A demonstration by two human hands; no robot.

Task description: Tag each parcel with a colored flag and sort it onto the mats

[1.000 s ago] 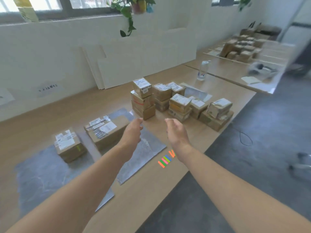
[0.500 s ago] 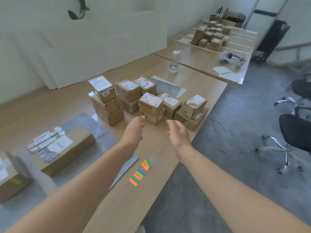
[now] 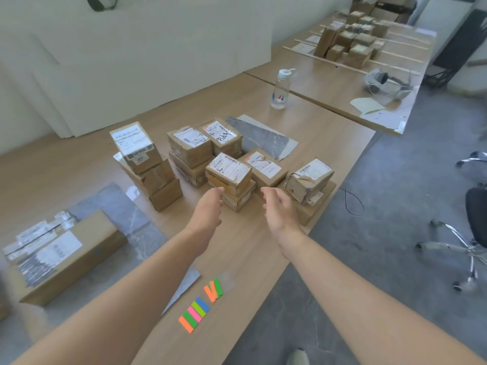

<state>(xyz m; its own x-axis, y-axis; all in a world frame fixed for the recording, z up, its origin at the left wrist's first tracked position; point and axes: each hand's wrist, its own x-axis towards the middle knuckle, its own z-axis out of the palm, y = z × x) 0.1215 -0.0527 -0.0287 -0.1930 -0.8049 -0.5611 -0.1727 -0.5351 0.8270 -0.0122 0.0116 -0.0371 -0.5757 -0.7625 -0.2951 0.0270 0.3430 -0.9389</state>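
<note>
Two slack, empty hands — left hand [image 3: 207, 212], right hand [image 3: 280, 210] — close by front parcel stack [image 3: 229, 177], water bottle [image 3: 280, 90] beyond.

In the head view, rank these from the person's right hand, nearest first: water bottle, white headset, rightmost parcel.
1. The rightmost parcel, just beside the right hand, on its right.
2. The water bottle, farther back, straight ahead.
3. The white headset, farthest, back right.

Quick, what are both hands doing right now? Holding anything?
Left hand: open, empty, near the stack of small brown cardboard parcels.
Right hand: open, empty.
</note>
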